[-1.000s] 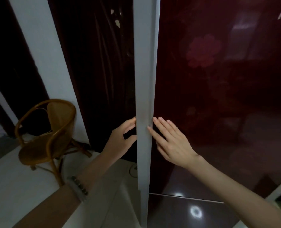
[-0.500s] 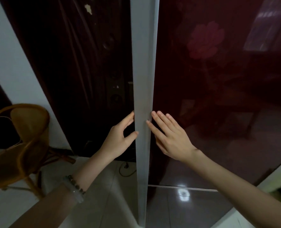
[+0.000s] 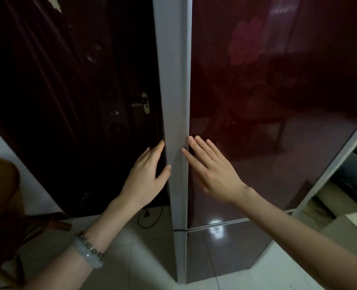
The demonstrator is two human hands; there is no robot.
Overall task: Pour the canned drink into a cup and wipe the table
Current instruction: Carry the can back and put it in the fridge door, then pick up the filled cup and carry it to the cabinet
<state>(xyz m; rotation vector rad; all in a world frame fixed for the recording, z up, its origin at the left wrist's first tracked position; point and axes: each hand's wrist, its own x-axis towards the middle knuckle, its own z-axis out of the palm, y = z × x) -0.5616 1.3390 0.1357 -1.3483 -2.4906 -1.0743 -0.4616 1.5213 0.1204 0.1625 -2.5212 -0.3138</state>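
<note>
A tall fridge with a glossy dark red door (image 3: 278, 101) and a grey side edge (image 3: 173, 101) fills the middle and right. My left hand (image 3: 146, 176) reaches round the grey edge from the left, fingers straight, thumb touching the edge. Flat on the red door beside that edge lies my right hand (image 3: 213, 170), its fingers spread and straight. No can, cup or cloth is in view.
A dark brown room door with a brass handle (image 3: 142, 103) stands behind the fridge on the left. A rattan chair (image 3: 0, 206) sits at the far left. A black cable (image 3: 150, 216) lies on the white tiled floor. Shelves or boxes (image 3: 345, 195) show at right.
The view has moved closer and rightward; the chair slid to the left edge. Both hands stay at the fridge's edge, the left one reaching a little further behind it.
</note>
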